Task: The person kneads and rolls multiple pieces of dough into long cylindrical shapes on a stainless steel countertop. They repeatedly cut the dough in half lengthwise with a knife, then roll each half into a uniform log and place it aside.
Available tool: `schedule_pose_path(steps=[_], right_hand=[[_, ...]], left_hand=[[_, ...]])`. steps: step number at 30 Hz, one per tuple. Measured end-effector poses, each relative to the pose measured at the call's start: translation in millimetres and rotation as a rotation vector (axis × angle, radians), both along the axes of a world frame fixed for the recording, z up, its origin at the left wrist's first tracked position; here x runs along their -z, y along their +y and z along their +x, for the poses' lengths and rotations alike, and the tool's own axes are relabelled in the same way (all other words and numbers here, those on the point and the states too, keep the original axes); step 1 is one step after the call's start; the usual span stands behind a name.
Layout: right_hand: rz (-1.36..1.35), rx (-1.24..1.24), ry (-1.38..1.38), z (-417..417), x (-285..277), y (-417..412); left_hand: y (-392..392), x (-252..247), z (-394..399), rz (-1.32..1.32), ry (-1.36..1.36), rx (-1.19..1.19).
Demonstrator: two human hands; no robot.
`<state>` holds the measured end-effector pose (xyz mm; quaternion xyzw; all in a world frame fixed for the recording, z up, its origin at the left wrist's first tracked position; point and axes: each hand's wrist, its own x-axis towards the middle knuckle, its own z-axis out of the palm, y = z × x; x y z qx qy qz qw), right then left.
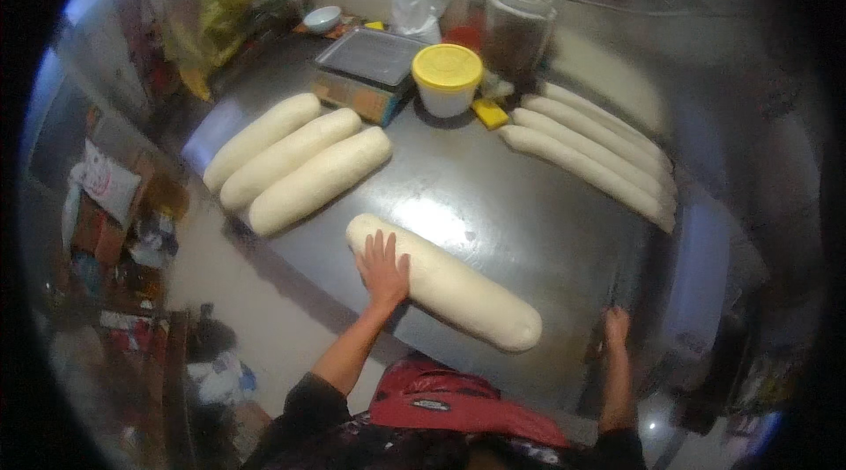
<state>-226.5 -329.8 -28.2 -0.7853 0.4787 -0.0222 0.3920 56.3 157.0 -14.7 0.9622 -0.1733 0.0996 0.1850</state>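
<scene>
A thick roll of pale dough point(462, 288) lies slantwise on the metal tabletop point(456, 173), close in front of me. My left hand point(383, 272) rests on its far-left end with the fingers spread, not wrapped around it. Off to the right, my right hand point(616, 326) is curled near the table's right edge. A dark, blurred area beside those fingers hides whether they hold anything. Three more fat dough rolls point(320, 180) lie side by side at the left. Several thinner dough rolls point(588, 176) are lined up at the right.
At the back stand a box-shaped scale point(373, 57), a white tub with a yellow lid point(447, 67), a yellow block point(490, 113) and a large clear jar point(519, 27). A white bowl point(322, 19) and plastic bag point(420, 1) are behind. Cluttered shelves point(125, 225) flank the left.
</scene>
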Motion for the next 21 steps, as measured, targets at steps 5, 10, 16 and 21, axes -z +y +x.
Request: schedule_pose_path(steps=[5, 10, 16, 21], right_hand=[[0.634, -0.208, -0.139, 107.8, -121.7, 157.0], [-0.136, -1.130, 0.016, 209.8, -104.4, 286.8], [-0.320, -1.277, 0.060, 278.5, -90.4, 348.4], [-0.343, -1.308, 0.238, 293.9, -95.4, 368.2]], left_hand=[[38.8, 35.6, -2.8, -0.473, 0.151, -0.379], [53.9, 40.4, 6.7, -0.640, 0.197, -0.594], [47.5, 45.3, 26.7, -0.703, 0.155, -0.511], [32.2, 55.9, 43.6, -0.619, -0.007, -0.450]])
